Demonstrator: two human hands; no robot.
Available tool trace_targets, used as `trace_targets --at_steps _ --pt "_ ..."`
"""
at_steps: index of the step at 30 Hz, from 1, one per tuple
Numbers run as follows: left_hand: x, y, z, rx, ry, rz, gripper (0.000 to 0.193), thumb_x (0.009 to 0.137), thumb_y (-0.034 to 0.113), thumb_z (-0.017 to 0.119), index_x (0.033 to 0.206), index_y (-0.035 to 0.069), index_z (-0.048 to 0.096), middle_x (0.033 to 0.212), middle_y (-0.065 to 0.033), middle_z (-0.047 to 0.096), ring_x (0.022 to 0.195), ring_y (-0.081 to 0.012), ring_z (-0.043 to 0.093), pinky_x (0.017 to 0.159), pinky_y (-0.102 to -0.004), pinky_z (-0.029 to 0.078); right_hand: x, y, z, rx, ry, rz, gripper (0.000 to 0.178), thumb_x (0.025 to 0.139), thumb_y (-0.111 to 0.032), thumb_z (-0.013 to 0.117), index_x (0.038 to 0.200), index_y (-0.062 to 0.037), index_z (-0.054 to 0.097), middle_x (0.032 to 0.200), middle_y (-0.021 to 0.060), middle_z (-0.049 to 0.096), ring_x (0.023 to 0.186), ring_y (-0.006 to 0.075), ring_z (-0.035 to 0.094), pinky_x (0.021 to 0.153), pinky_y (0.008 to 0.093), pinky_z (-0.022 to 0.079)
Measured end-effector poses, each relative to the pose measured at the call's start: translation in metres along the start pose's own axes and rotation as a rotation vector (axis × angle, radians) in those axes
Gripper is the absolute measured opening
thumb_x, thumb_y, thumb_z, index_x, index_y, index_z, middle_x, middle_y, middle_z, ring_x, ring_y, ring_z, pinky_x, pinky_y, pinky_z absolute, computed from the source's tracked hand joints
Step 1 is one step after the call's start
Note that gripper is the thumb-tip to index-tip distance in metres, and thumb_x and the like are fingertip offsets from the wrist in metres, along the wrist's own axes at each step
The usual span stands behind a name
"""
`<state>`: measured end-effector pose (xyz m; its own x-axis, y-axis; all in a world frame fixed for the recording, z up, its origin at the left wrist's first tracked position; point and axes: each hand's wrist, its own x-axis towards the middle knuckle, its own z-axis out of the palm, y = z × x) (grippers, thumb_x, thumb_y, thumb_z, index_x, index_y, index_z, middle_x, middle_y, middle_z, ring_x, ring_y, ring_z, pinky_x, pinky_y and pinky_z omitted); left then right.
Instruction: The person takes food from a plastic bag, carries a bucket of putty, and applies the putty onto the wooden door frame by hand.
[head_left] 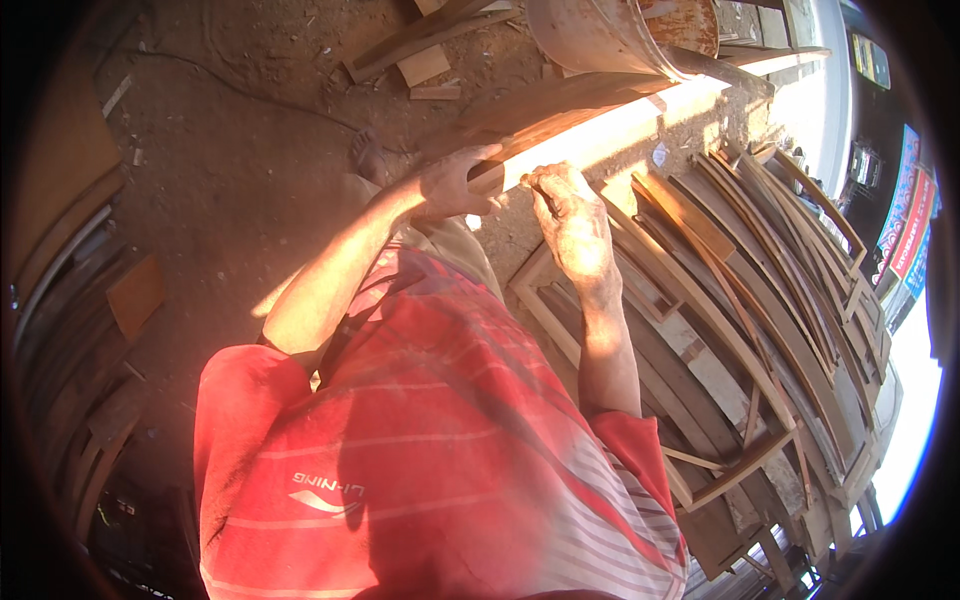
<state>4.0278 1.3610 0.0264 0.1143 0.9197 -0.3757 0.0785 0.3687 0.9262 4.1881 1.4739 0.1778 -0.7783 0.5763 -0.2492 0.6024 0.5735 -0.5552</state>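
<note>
A long wooden board (575,128) slants away from me toward the upper right, its upper edge glaring in the sunlight. Around its near end my left hand (452,187) is closed, thumb on one side and fingers on the other. My right hand (568,215) is bent into a pinch just right of that end, close to the sunlit edge. Whatever its fingertips may hold is too small and overexposed to make out.
A rusty whitish drum (597,38) stands by the board's far end. Stacked planks and wooden frames (740,300) fill the right side. Offcuts (424,66) lie on the dirt floor (225,200), crossed by a dark cable (250,98). More boards (65,260) line the left.
</note>
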Motion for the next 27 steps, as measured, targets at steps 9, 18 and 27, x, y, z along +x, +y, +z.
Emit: trace_targets --at_steps 9,18,27 --pt "0.000 0.000 0.001 -0.026 0.007 0.000 0.107 0.075 0.039 0.087 0.160 0.002 0.035 0.164 -0.0237 0.038 0.153 -0.0329 0.035 0.126 -0.0402 0.029 0.000 0.000 0.002 0.003 0.003 -0.004 0.016 0.092 0.004 0.068 0.107 0.0003 0.070 0.109 0.0169 0.069 0.102 0.0324 0.070 0.090 0.0375 0.055" --pt "0.001 -0.003 0.007 -0.022 0.049 0.040 0.102 0.077 0.028 0.088 0.160 0.000 0.036 0.162 -0.0226 0.040 0.152 -0.0315 0.037 0.126 -0.0379 0.030 -0.002 0.001 0.003 -0.037 -0.007 -0.008 0.018 0.092 0.003 0.068 0.109 -0.0008 0.070 0.113 0.0169 0.070 0.105 0.0332 0.071 0.091 0.0380 0.056" --pt "0.000 -0.003 0.008 -0.059 0.069 0.009 0.099 0.078 0.027 0.087 0.160 0.000 0.036 0.161 -0.0222 0.042 0.151 -0.0300 0.039 0.124 -0.0368 0.032 -0.001 -0.005 0.005 -0.031 0.058 -0.033 0.010 0.092 -0.003 0.072 0.101 -0.0018 0.068 0.107 0.0155 0.071 0.104 0.0347 0.068 0.087 0.0421 0.057"
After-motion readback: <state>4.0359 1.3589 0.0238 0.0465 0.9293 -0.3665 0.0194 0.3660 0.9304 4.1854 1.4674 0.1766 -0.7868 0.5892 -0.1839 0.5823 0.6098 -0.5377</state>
